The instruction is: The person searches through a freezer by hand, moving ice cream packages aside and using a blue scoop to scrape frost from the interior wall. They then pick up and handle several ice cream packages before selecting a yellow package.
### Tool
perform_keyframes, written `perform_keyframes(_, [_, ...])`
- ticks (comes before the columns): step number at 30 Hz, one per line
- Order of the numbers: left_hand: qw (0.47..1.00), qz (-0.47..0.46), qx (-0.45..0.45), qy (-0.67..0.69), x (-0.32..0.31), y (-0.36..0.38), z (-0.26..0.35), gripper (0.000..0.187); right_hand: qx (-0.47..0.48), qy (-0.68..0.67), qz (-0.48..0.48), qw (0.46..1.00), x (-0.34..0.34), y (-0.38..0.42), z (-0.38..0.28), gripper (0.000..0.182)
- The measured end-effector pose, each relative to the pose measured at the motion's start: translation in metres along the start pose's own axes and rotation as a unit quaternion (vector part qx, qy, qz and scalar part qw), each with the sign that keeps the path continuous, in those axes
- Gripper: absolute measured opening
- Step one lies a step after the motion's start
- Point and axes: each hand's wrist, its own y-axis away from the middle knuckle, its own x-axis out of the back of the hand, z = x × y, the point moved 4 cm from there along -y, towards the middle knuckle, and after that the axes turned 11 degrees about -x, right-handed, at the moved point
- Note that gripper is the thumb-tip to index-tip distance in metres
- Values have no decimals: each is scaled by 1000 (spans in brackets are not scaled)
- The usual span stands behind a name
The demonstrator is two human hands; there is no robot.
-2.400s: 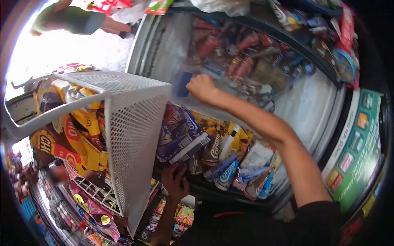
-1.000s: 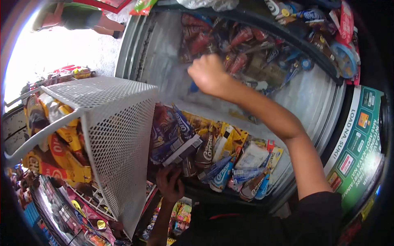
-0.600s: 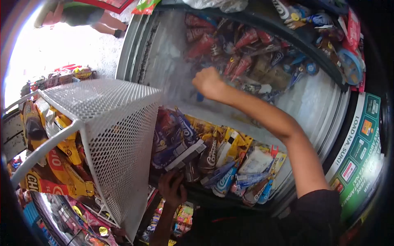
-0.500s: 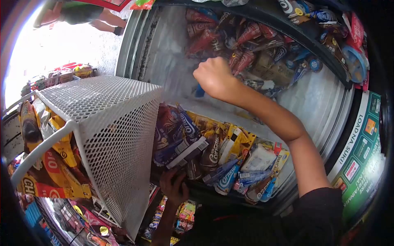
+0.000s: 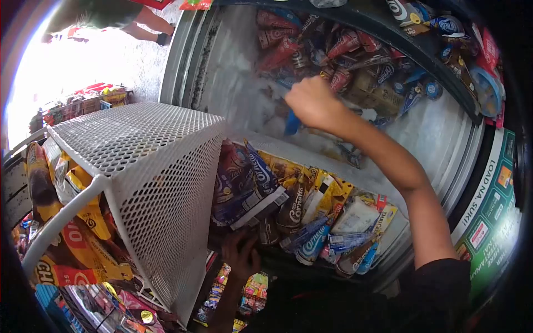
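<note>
My right hand [image 5: 315, 102] is closed in a fist above the frosty inside of a chest freezer [image 5: 236, 53]. A blue piece [image 5: 292, 122] sticks out below the fist; the rest of it is hidden, so its kind does not show. My left hand [image 5: 240, 252] is in shadow by the freezer's near edge, fingers apart, beside wrapped ice creams. Close to it lie a brown Cornetto cone [image 5: 290, 206], a blue Cornetto cone [image 5: 312, 244] and a white-and-blue wrapped pack [image 5: 260, 206]. Loose frost [image 5: 272, 100] lies beneath my right hand.
A white mesh basket [image 5: 166, 200] with yellow ice cream packs [image 5: 91, 244] stands at the left. Red cones [image 5: 344, 44] fill the freezer's far end. A green sign [image 5: 488, 205] is at the right. Beyond the freezer, a person's legs [image 5: 147, 25] show at upper left.
My right fist and the blue piece under it have moved a little to the right over the frost. My left hand stays by the near edge. The view has shifted slightly.
</note>
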Motion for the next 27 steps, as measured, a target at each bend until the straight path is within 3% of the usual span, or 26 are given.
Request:
perform_keyframes(1, [1000, 1, -1, 1, 1, 0, 1, 29, -21, 7, -28, 999, 31, 3, 5, 8])
perform_keyframes(3, [1000, 7, 5, 0, 0, 0, 1, 28, -13, -41, 92, 995, 92, 25, 5, 5])
perform_keyframes(6, [1000, 5, 1, -3, 0, 1, 1, 28, -29, -86, 97, 991, 131, 28, -13, 6])
perform_keyframes(7, [1000, 3, 2, -4, 1, 1, 0, 28, -5, -95, 143, 985, 103, 10, -25, 8])
perform_keyframes(9, [1000, 2, 15, 6, 1, -1, 2, 28, -14, -72, 127, 989, 5, -36, -60, 8])
perform_keyframes(11, [1000, -2, 15, -9, 1, -2, 8, 28, 10, -114, 48, 992, -47, -41, -72, 5])
perform_keyframes(14, [1000, 5, 3, -15, 0, -4, -2, 28, -5, -38, 74, 997, -2, -7, -40, 8])
perform_keyframes(17, [1000, -3, 7, 4, 0, 3, 4, 27, -72, -33, 32, 996, 101, 19, -20, 8])
perform_keyframes(19, [1000, 4, 2, -8, 1, -2, 1, 26, -78, -85, 101, 988, 137, 25, -18, 7])
perform_keyframes(22, [1000, 8, -1, -12, 1, -2, 4, 27, -65, -105, 37, 992, 57, -27, -59, 7])
perform_keyframes(24, [1000, 10, -1, -22, 3, -4, 6, 29, -26, -84, 120, 989, -28, -39, -67, 7])
perform_keyframes(25, [1000, 7, -10, -25, 8, -1, 5, 29, -35, -85, 125, 988, -22, -29, -65, 7])
perform_keyframes(27, [1000, -4, 8, 19, 0, -1, -1, 30, -49, -65, 15, 997, -15, -9, -48, 5])
